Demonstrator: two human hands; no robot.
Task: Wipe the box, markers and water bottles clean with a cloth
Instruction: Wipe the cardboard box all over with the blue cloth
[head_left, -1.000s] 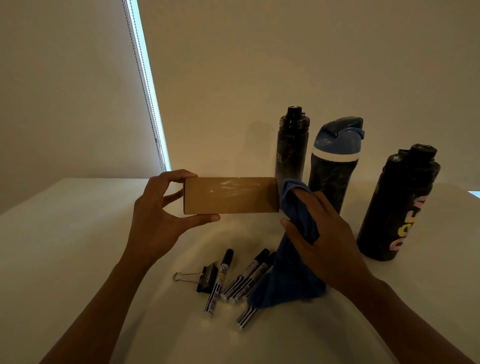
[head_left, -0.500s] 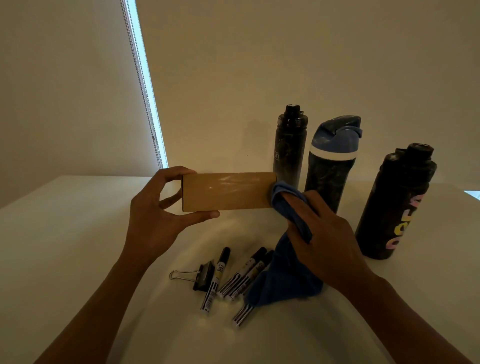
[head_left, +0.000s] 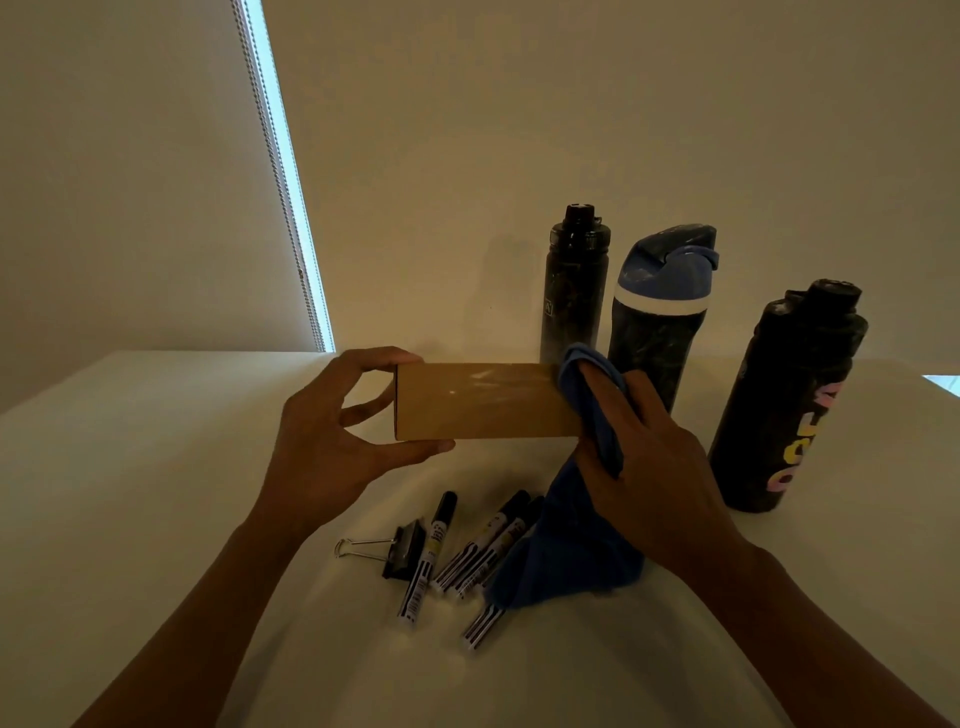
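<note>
My left hand (head_left: 324, 441) holds a brown cardboard box (head_left: 480, 402) by its left end, above the table, long side level. Whitish smears show on the box's front face. My right hand (head_left: 654, 467) grips a blue cloth (head_left: 566, 551) and presses it against the box's right end; the rest of the cloth hangs down to the table. Several markers (head_left: 483, 551) lie on the table below the box, one partly under the cloth. Three water bottles stand behind: a slim black one (head_left: 574, 291), a blue-lidded one (head_left: 660, 312) and a black one with coloured letters (head_left: 784, 405).
A black binder clip (head_left: 395, 545) lies left of the markers on the white table (head_left: 130, 493). A wall rises behind the bottles, and a window blind with a bead chain (head_left: 275, 176) hangs at the left.
My right hand has slid the cloth leftward onto the box's right end. The box stays held in my left hand, almost in place.
</note>
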